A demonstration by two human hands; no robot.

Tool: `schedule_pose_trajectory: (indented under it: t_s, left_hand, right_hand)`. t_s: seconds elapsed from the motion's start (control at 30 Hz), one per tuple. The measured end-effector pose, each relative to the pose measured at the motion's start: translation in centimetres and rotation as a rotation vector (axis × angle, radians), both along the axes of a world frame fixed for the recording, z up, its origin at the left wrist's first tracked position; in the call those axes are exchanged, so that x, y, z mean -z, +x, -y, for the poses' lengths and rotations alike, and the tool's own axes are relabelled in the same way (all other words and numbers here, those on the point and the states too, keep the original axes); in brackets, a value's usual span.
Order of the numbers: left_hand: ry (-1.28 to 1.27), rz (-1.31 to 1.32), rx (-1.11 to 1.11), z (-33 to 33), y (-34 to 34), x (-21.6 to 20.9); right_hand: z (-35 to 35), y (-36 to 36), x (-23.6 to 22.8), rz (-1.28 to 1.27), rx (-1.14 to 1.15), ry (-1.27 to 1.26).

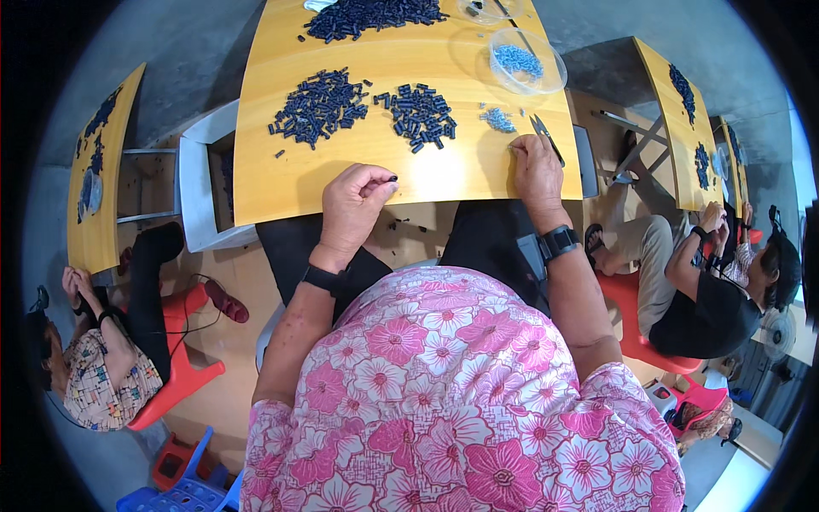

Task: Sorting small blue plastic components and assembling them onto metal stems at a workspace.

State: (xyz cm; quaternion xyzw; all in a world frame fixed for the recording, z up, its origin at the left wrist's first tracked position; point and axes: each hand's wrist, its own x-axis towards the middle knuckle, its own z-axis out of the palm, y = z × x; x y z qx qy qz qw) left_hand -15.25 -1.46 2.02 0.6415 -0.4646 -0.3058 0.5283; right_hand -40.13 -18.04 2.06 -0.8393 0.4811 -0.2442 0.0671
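Between the thumb and forefinger of my left hand [357,200] is a small black cylindrical piece [393,178], held just above the table's near edge. My right hand [539,175] rests at the near right of the yellow table [341,183], fingers pinched together; whatever they hold is too small to make out. A dark pointed tool, like tweezers or snips [548,139], lies against that hand's far side. Beyond it are a small heap of tiny blue-grey parts [498,119] and two piles of black cylindrical pieces, one left [321,107] and one nearer the middle [420,116].
A clear round tub [554,78] with light-blue parts stands at the back right. A larger black heap [367,15] covers the far end. A white open box [198,183] sits left of the table. Other people work at tables on both sides; red stools [183,341] are nearby.
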Motion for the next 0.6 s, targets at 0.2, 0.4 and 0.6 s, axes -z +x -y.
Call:
schedule_pose_trajectory:
  t_s: [0.2,0.4,0.6]
  left_hand:
    - [-0.018,0.004,0.005,0.0,0.2,0.3]
    - [-0.007,0.03,0.003,0.0,0.1,0.2]
    - [-0.003,0.019,-0.002,0.0,0.1,0.1]
  right_hand:
    - [-1.4,0.8,-1.3,0.645,-0.133,0.619]
    - [-2.6,1.9,-2.8,0.875,-0.157,1.022]
    - [-3.1,3.4,-2.9,1.054,-0.163,1.177]
